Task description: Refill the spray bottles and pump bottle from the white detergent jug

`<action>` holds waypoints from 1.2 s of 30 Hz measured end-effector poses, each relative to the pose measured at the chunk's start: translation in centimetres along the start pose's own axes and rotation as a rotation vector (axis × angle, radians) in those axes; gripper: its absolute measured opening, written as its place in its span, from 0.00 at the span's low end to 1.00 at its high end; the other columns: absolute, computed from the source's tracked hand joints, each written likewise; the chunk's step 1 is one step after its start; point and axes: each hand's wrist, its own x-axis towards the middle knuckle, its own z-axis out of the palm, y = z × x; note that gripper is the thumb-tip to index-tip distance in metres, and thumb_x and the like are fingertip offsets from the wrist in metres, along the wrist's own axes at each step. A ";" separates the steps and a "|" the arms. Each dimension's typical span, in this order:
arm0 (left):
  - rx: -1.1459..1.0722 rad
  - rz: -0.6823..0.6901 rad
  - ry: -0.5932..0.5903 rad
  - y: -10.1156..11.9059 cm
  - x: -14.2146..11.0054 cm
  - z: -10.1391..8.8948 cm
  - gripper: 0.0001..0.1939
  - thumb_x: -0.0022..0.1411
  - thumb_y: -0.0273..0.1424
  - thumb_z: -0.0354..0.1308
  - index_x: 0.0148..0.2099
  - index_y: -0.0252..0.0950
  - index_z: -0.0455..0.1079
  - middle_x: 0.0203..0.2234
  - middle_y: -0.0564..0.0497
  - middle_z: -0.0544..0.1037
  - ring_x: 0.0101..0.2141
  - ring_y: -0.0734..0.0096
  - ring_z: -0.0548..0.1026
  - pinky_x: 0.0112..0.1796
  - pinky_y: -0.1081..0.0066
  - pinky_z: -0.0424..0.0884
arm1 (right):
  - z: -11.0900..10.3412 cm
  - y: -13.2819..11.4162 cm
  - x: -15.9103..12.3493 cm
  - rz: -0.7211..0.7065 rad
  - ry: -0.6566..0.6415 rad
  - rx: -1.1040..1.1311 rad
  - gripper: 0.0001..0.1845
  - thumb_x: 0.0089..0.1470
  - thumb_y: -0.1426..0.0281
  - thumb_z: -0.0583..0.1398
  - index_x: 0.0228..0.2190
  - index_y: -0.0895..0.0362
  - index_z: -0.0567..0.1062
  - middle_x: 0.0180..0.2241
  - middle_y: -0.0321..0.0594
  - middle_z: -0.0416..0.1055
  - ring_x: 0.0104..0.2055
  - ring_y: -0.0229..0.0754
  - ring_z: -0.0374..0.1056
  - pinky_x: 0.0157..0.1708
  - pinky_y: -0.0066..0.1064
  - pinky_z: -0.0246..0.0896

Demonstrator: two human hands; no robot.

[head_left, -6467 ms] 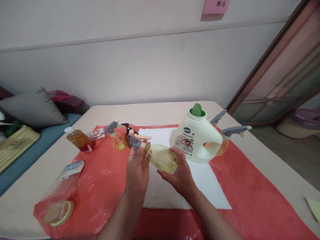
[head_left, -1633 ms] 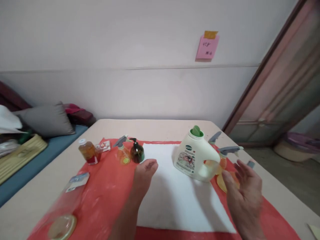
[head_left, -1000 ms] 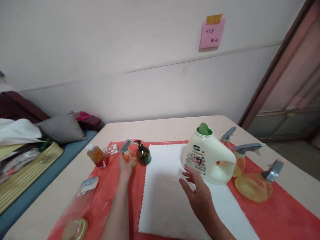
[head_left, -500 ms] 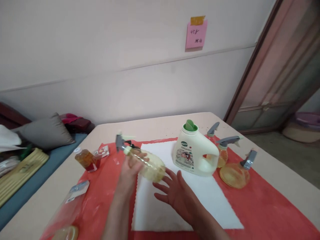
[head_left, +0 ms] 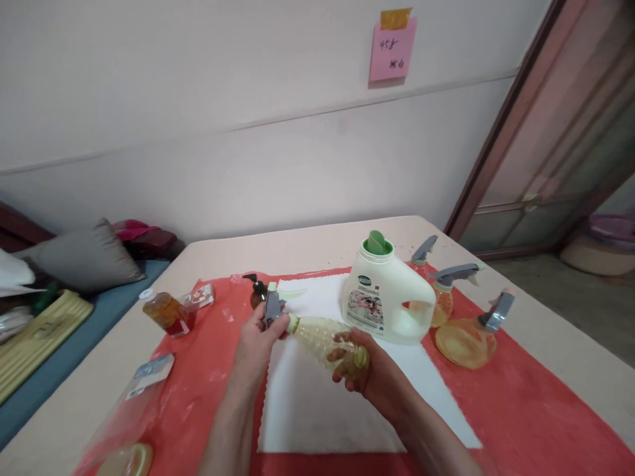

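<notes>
I hold a clear spray bottle (head_left: pixel 320 332) of pale yellow liquid sideways over the white cloth (head_left: pixel 322 390). My left hand (head_left: pixel 258 337) is closed around its grey trigger head (head_left: pixel 272 307). My right hand (head_left: pixel 364 373) is wrapped round the bottle's base from below. The bottle's neck points left and its bottom points right. A white detergent jug (head_left: pixel 384 301) with a green cap stands just behind my right hand.
Three more spray bottles (head_left: pixel 466 337) stand or lie right of the jug on the red plastic sheet (head_left: pixel 520 403). A dark pump bottle (head_left: pixel 256 291), an amber bottle (head_left: pixel 163 311) and a plastic bag (head_left: pixel 124 416) are at the left. Cushions lie beyond the table's left edge.
My left hand picked a spray bottle up from the left and brought it over the white cloth. My right hand, open half a second ago, has closed round the bottle's base.
</notes>
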 end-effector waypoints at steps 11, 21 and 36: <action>0.067 -0.240 0.074 -0.7 0.3 -0.7 0.26 0.47 0.53 0.67 0.30 0.33 0.70 0.14 0.52 0.74 0.14 0.76 0.67 0.17 0.76 0.61 | -1.4 0.7 -0.2 -0.794 0.009 -0.895 0.32 0.43 0.73 0.66 0.51 0.46 0.68 0.58 0.43 0.64 0.61 0.52 0.60 0.58 0.50 0.60; -0.507 -0.173 -0.286 -0.1 -0.4 -0.8 0.19 0.56 0.38 0.67 0.48 0.38 0.75 0.50 0.44 0.77 0.50 0.60 0.74 0.49 0.63 0.70 | -1.1 0.2 0.3 -0.391 0.046 -0.305 0.37 0.35 0.73 0.70 0.49 0.44 0.67 0.53 0.38 0.67 0.56 0.50 0.65 0.49 0.40 0.65; -0.149 0.185 0.195 -0.5 0.1 -1.4 0.26 0.58 0.43 0.65 0.57 0.45 0.67 0.54 0.47 0.73 0.52 0.63 0.72 0.51 0.66 0.68 | -1.6 -1.0 0.6 0.090 0.057 0.114 0.23 0.47 0.51 0.64 0.38 0.55 0.74 0.31 0.44 0.78 0.25 0.44 0.73 0.19 0.27 0.56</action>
